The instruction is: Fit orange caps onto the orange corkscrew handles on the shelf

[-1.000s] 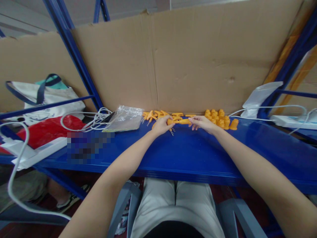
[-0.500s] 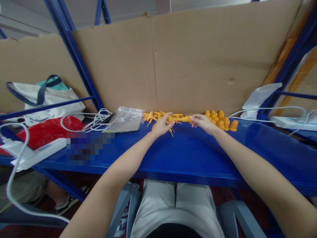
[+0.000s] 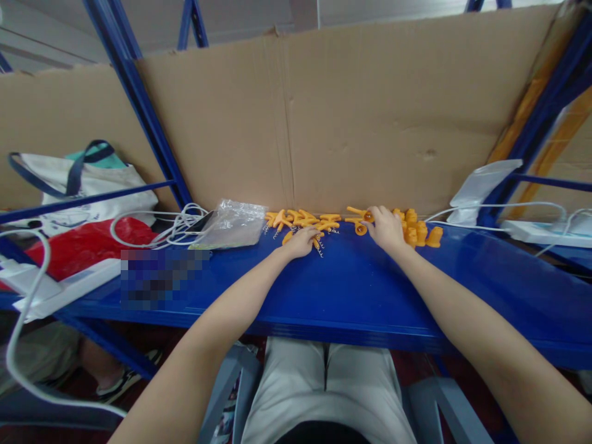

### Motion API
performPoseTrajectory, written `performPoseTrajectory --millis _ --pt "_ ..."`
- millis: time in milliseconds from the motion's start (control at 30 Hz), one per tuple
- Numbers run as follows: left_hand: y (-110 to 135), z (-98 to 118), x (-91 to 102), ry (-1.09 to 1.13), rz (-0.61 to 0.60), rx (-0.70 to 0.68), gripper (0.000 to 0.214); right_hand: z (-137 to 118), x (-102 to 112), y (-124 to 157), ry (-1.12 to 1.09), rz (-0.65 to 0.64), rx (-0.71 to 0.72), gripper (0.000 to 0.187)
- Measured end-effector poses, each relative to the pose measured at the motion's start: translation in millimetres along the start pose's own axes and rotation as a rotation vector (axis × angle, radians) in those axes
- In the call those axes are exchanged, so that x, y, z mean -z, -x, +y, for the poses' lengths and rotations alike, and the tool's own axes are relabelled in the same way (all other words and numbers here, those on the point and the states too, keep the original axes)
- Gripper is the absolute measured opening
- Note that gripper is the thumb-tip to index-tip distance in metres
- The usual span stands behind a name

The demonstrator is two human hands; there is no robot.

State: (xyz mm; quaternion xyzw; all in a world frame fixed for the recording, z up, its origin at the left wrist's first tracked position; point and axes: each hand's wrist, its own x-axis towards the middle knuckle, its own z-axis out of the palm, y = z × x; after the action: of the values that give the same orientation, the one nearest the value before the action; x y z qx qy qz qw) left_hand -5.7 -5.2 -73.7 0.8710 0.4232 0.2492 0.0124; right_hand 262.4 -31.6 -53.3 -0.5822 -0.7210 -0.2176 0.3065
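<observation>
Fingers curled, my left hand [image 3: 301, 243] closes on the orange handle of a corkscrew [image 3: 319, 244] whose metal spiral points toward me. Behind it lies a row of several orange T-handled corkscrews [image 3: 300, 217], spirals facing forward. My right hand [image 3: 387, 227] is closed at the orange parts to the right, its fingertips around an orange piece with a round open end [image 3: 369, 216]. Another orange piece with a round end [image 3: 361, 229] lies just below those fingertips. Partly behind my right hand stand several orange cup-shaped parts [image 3: 420, 233]. The fingertips of both hands are partly hidden.
A clear plastic bag [image 3: 234, 225] and coiled white cables [image 3: 187, 221] lie to the left. Farther left are a red bag [image 3: 97, 243], a white tote [image 3: 92, 191] and a power strip [image 3: 74, 287]. Cardboard [image 3: 361, 111] walls the back of the blue table [image 3: 342, 296].
My hands have moved apart; the long orange piece between them has left my left hand. My right hand shifted right to the cup-shaped parts, and my left hand lowered onto a corkscrew.
</observation>
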Motion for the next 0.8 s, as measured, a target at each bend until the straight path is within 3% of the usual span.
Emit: performPoseTrajectory --millis 133,433,800 --pt "0.3 -1.8 -1.5 0.019 0.001 -0.004 0.04 -14.4 -4.2 2.8 0.15 -0.139 0.063 0.024" --pt "0.2 0.3 -0.9 0.005 -0.025 0.017 0.041 -27.4 -11.0 9.4 0.163 -0.308 0.156 0.047" --pt "-2.6 -9.4 -7.8 -0.092 -0.017 0.061 0.044 -28.4 -13.4 10.1 0.174 -0.378 0.151 0.049"
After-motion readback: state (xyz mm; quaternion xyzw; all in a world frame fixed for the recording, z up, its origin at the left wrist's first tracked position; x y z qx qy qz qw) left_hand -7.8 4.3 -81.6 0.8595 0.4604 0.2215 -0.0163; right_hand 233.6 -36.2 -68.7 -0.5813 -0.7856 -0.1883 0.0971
